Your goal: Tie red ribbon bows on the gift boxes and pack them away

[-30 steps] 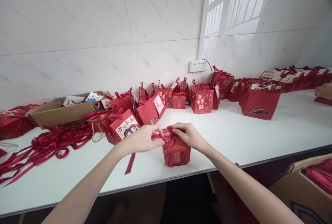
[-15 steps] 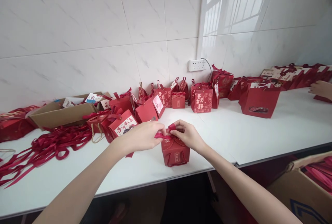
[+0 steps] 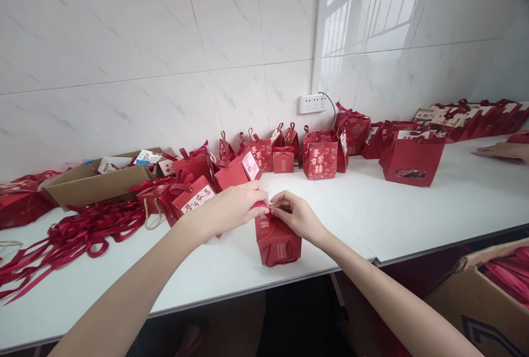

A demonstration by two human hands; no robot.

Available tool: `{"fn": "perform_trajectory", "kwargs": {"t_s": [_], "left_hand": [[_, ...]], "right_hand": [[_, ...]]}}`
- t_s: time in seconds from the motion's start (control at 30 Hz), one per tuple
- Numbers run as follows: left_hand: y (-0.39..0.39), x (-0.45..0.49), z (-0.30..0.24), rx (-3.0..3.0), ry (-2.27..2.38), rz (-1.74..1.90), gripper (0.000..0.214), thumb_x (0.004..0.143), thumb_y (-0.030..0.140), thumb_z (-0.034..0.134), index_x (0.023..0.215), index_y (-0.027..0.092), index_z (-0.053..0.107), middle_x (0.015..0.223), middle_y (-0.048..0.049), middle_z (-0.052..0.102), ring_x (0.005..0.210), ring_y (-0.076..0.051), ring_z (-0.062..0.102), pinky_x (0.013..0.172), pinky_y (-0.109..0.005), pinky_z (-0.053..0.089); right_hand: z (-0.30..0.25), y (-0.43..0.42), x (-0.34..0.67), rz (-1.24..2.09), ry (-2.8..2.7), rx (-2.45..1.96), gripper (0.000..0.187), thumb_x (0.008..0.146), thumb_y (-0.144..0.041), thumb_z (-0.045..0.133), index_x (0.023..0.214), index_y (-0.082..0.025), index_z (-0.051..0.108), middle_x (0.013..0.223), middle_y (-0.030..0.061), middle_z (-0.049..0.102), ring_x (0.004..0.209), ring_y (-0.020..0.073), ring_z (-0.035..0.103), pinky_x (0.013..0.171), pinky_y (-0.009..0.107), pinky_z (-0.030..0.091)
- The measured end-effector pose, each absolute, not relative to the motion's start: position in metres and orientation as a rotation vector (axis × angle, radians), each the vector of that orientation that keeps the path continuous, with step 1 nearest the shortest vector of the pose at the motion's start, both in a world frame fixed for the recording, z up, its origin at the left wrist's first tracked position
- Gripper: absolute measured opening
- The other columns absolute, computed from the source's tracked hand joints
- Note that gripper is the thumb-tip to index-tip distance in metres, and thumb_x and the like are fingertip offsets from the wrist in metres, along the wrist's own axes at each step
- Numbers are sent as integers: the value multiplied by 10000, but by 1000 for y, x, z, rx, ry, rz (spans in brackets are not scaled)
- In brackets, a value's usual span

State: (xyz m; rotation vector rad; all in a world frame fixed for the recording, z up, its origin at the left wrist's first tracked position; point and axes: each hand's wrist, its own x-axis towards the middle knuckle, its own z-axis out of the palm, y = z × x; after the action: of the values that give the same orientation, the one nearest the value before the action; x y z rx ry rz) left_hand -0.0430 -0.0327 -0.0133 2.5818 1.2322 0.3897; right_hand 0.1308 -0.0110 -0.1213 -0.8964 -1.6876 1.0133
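A small red gift box with gold print and a rope handle stands upright close to the table's front edge. Over its top, both hands pinch a dark red ribbon. My left hand is closed on the ribbon at the box's left side, its fingertips partly hidden. From the right, my right hand pinches the ribbon between thumb and fingers, near the middle of the box top. The fingers cover much of the ribbon, so I cannot tell whether it is knotted.
Loose red ribbons lie in a heap at left, before an open cardboard box. Several red gift boxes line the wall below a power strip. Another person's hand rests far right; a carton sits lower right.
My hands have drawn closer together over the box top, and the ribbon loop between them looks smaller. At far right, the other person's hand has lowered onto the table.
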Motion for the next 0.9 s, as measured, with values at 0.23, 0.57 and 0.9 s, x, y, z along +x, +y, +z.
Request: {"fn": "perform_trajectory", "kwargs": {"t_s": [0.23,0.57,0.9], "left_hand": [[-4,-30,-14,2521,1111,391,184,818,264,534,705,200,664,706,-19,617,654,-177,533,580,-252,328],[15,-42,-74,2239,1187,681,113,816,277,518,832,181,575,833,-16,636,760,-167,570,718,-271,421],[-12,-43,-94,2189,1119,814,131,810,231,523,832,176,640,1059,-82,624,1038,-221,542,958,-327,363]], "right_hand": [[-120,-11,132,1153,-1676,-844,53,731,-242,569,764,-200,568,783,25,698,776,188,660,724,315,484],[-124,-10,128,1201,-1483,-825,374,677,-458,697,734,-226,409,697,-12,653,682,170,632,675,311,471],[-120,-11,129,984,-1510,-905,180,684,-314,631,687,-207,486,695,-7,605,669,148,583,674,299,460]]}}
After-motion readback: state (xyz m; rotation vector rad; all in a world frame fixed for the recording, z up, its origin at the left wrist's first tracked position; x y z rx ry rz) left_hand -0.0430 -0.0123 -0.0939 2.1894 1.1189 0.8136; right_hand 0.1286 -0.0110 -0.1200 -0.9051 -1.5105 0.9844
